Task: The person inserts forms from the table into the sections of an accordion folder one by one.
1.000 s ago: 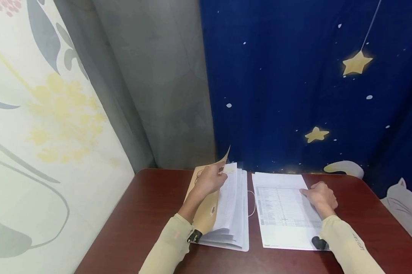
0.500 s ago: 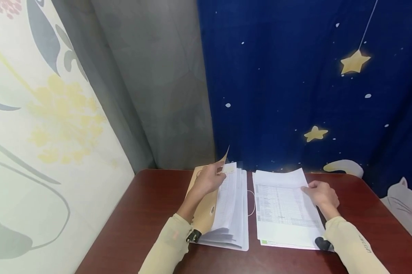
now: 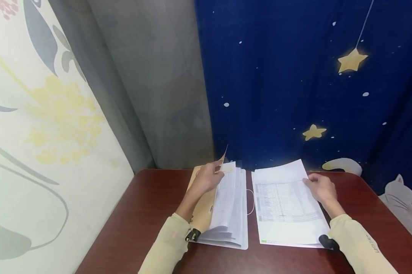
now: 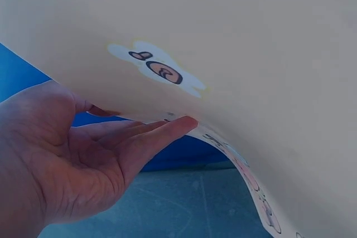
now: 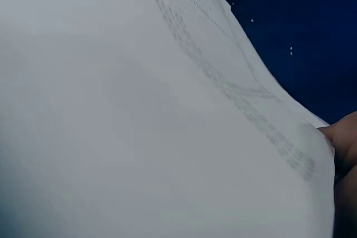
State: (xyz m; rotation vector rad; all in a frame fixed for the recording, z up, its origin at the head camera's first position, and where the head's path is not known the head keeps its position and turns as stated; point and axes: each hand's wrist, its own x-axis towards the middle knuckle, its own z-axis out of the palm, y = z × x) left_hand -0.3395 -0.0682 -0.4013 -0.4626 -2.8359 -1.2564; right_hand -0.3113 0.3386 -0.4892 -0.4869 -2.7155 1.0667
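Observation:
My left hand (image 3: 207, 178) holds up the tan cover of a folder (image 3: 206, 207) by its far corner. In the left wrist view the thumb and fingers of that hand (image 4: 83, 154) lie along the edge of the bent cover (image 4: 251, 37), which bears a small cartoon print. Several loose-edged pages (image 3: 226, 201) lie inside the folder. To the right, my right hand (image 3: 322, 187) pinches the right edge of a printed sheet of paper (image 3: 284, 205), whose far end is lifted. Only a thumb and part of the hand (image 5: 345, 143) show in the right wrist view beside the sheet (image 5: 139, 115).
Both papers and folder are on a dark red table (image 3: 140, 217). A pale elastic loop (image 3: 253, 201) sticks out from the folder's right side. A blue curtain (image 3: 277, 95) hangs behind the table, with a grey curtain (image 3: 164, 95) and a patterned white one (image 3: 62, 171) leftward.
My right hand has taken the printed sheet by its right edge and raised its far end. A green mark now shows at the near left corner. The left hand still holds the cover.

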